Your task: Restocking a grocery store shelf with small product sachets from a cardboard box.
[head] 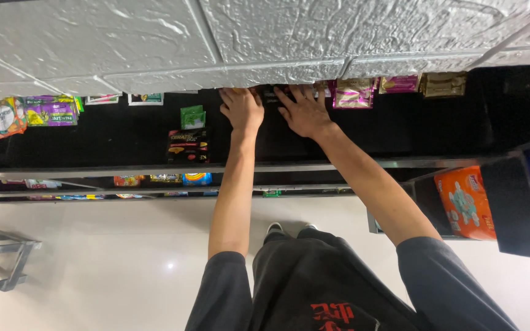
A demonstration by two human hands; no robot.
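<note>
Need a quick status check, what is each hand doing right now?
Left hand: open, fingers on a dark packet at the shelf back.
Right hand: open, flat on the same packet.

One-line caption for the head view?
Both hands, left hand and right hand, reach a dark packet at the back of a black shelf.

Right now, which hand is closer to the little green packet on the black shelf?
Left. The left hand lies just to the right of the green packet, with a small gap between. The right hand lies farther right, beyond the left hand.
</note>
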